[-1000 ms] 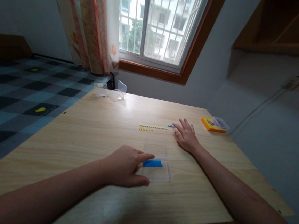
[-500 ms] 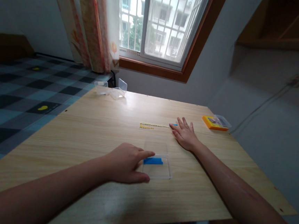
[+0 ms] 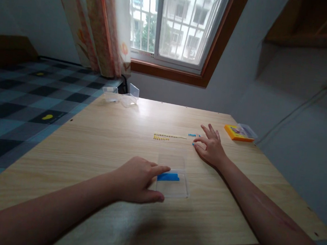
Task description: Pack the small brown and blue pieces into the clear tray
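My left hand (image 3: 137, 179) lies at the left side of a clear plastic box (image 3: 185, 191), its index finger and thumb stretched apart. That index fingertip reaches the blue strips (image 3: 170, 177) lying side by side in the box. Farther right, my right hand (image 3: 210, 146) has thumb and index finger brought together at a small blue piece (image 3: 193, 143), with the other fingers spread. Just beyond it is a short row of small blue pieces (image 3: 191, 135). Two rows of tiny yellow pieces (image 3: 162, 136) run leftward from there.
An orange and yellow box (image 3: 237, 133) with a clear lid lies at the table's right edge. Clear open plastic cases (image 3: 129, 99) stand at the far left corner. The wooden table (image 3: 92, 150) borders a checked bed (image 3: 54, 94) on the left.
My right hand has shifted right and toward me, off the blue row, which now shows more. Its thumb and index finger have come together on a small blue piece. My left hand stays put.
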### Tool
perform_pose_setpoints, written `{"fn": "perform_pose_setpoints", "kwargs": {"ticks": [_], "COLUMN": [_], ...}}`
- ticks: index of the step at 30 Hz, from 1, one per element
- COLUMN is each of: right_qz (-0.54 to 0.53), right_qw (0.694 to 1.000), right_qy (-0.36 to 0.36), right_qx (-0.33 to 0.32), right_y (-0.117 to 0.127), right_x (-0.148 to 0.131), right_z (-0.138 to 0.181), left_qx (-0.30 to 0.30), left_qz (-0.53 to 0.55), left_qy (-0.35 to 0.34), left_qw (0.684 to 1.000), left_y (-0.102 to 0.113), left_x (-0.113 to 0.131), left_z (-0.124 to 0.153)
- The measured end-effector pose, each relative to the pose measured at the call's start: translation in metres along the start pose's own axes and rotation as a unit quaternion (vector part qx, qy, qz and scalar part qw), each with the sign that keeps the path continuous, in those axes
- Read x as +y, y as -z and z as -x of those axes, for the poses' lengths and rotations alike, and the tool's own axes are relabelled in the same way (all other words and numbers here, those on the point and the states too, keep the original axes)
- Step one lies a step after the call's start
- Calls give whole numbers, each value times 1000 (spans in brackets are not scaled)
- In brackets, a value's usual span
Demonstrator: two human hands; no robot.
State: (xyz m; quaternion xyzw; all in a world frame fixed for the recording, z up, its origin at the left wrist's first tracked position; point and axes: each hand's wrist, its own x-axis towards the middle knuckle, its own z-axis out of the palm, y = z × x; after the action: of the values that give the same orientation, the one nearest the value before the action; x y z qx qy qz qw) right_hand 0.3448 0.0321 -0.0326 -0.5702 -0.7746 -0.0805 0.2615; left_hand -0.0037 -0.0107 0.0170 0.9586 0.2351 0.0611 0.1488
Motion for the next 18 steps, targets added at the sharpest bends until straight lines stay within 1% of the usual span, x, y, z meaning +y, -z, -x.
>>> {"fn": "perform_pose_setpoints", "kwargs": {"ticks": [5,9,12,14,15,16,18], "right_qz": [6,12,-9,-67,-110,-158,-237], "right_qw": [1000,1000,999,994,988,978,946], "right_qy": [0,11,37,80,108,136,186], "right_qx": [-11,-5,23,24,4,-30,-119], "right_y": [-1,3,18,34,42,49,61], "right_x": [1,-3,-11,-24,-33,-43,-66], "right_z": [-1,-2,-1,2,4,7,13], "left_qx": [-10,-12,-9,-9,-8,-7,-4], "left_qz": [5,5,5,3,1,-1,-5], "left_qy": [5,6,5,4,3,2,0], "left_qw": [1000,1000,1000,1000,1000,1000,1000], "left_y": [2,3,2,1,0,0,-1], "left_x": [1,2,2,1,1,1,1], "left_z": [0,0,0,0,0,0,0]}}
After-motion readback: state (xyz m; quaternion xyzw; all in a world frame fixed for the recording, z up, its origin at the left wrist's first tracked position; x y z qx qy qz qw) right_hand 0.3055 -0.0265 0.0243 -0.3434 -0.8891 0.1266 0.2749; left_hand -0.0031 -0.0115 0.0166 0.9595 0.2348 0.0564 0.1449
